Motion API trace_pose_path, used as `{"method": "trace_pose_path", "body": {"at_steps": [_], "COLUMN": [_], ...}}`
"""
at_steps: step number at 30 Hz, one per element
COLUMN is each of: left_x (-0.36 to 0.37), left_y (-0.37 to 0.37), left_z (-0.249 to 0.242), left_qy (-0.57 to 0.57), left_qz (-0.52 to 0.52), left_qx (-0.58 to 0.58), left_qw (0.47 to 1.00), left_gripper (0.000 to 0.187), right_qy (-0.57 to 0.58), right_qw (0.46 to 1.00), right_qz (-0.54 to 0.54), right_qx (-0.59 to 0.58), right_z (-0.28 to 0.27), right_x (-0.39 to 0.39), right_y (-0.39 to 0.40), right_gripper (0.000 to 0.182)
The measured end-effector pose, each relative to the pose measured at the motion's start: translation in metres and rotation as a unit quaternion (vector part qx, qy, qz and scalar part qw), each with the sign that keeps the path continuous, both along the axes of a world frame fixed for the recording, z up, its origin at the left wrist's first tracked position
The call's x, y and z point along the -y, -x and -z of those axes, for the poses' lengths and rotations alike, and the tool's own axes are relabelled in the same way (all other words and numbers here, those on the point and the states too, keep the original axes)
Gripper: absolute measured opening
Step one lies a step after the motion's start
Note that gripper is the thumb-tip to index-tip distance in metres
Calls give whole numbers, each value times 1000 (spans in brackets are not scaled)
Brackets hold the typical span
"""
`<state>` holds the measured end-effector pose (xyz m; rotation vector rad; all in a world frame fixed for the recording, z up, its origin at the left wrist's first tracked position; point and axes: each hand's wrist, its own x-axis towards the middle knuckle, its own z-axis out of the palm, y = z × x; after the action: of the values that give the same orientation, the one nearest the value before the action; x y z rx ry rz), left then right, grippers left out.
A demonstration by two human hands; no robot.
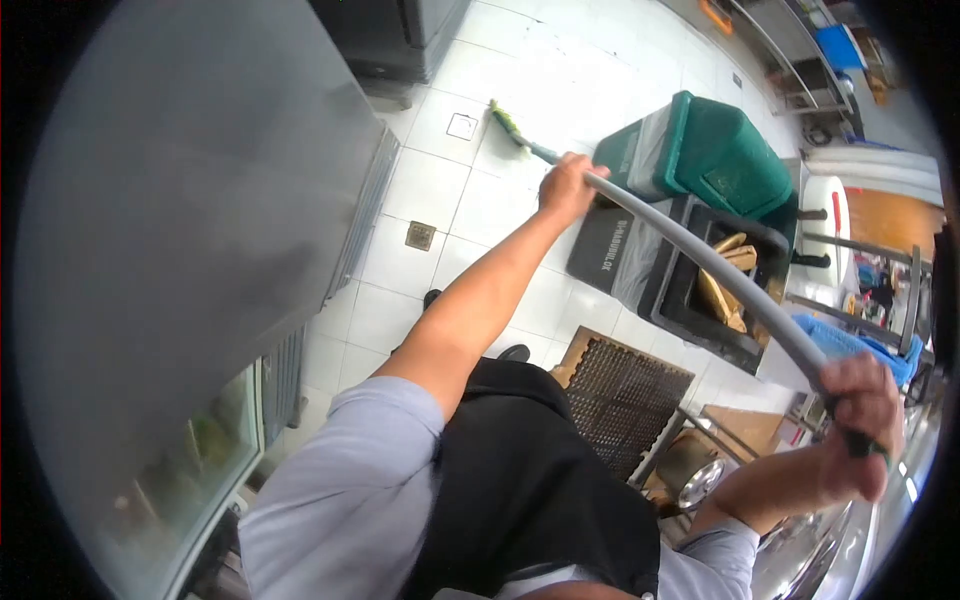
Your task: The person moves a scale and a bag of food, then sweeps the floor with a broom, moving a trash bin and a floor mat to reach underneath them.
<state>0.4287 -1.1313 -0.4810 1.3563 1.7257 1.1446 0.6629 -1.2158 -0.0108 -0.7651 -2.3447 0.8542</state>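
Note:
I hold a broom with a long grey handle point(700, 255) in both hands. Its green and yellow head point(508, 125) rests on the white tiled floor ahead of me. My left hand point(565, 185) is stretched forward and grips the handle low down, close to the head. My right hand point(860, 425) is closed around the dark upper end of the handle, near my right side. My shoes point(515, 352) show on the tiles below my dark apron.
A tall stainless steel cabinet point(200, 220) fills the left side. A green lidded bin point(715, 150) and a black bin point(610, 250) with cardboard in it stand ahead on the right. A perforated rubber mat point(620, 390) lies by my feet. A floor drain point(420, 235) sits in the tiles.

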Motion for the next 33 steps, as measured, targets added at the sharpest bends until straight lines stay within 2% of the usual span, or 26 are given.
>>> {"method": "trace_pose_path", "body": {"at_steps": [2,4,6,10,12,13,15,16,18,20,22,23,24,25,26,28,29,30,31,32,33], "left_x": [22,99,171,285,310,313,306,305,299,291,309,315,323,328,330,344,349,357,354,376,366], "left_y": [-10,-18,-40,-66,-67,-64,-62,-66,-81,-102,-119,-119,-117,-112,-103,-74,-53,-24,11,62,118], "left_z": [-35,-60,-69,-22,-13,-14,-10,-3,28,80,120,139,153,172,209,307,340,375,398,471,469], "left_qy": [29,84,131,196,246,260,226,211,237,278,338,347,357,366,374,400,415,396,451,440,459], "left_qz": [28,36,71,89,73,64,84,98,151,186,206,226,244,241,238,228,209,198,168,102,146], "left_qx": [-3,-47,-66,-116,-131,-146,-159,-165,-178,-194,-184,-197,-210,-223,-236,-271,-292,-330,-348,-372,-411], "left_qw": [999,995,987,970,958,952,957,958,943,922,900,889,877,871,865,845,836,834,805,811,774], "left_gripper": [35,32,30,26,25,27,28,28,16,14,17,19,21,22,23,24,25,27,28,28,32], "right_qy": [44,128,180,234,282,292,303,325,366,420,344,459,466,496,525,542,556,588,597,643,687], "right_qw": [997,976,952,921,903,883,845,813,737,692,544,565,562,519,474,373,350,366,371,371,373], "right_qz": [36,76,148,231,228,264,328,379,474,494,679,602,604,611,615,653,632,613,602,554,502], "right_qx": [-61,-158,-197,-210,-232,-255,-293,-301,-312,-317,-355,-328,-319,-335,-349,-375,-411,-379,-380,-377,-370], "right_z": [-17,-33,-17,66,109,121,137,153,199,265,335,342,364,389,436,596,665,708,771,819,868], "right_x": [22,33,35,63,84,95,109,125,171,217,261,287,298,303,304,314,315,303,298,287,276], "right_y": [-46,-119,-177,-215,-230,-235,-238,-255,-307,-340,-348,-364,-359,-358,-359,-362,-359,-324,-299,-255,-211], "right_gripper": [73,68,64,61,61,61,63,61,58,55,54,52,50,51,53,55,58,62,67,65,63]}}
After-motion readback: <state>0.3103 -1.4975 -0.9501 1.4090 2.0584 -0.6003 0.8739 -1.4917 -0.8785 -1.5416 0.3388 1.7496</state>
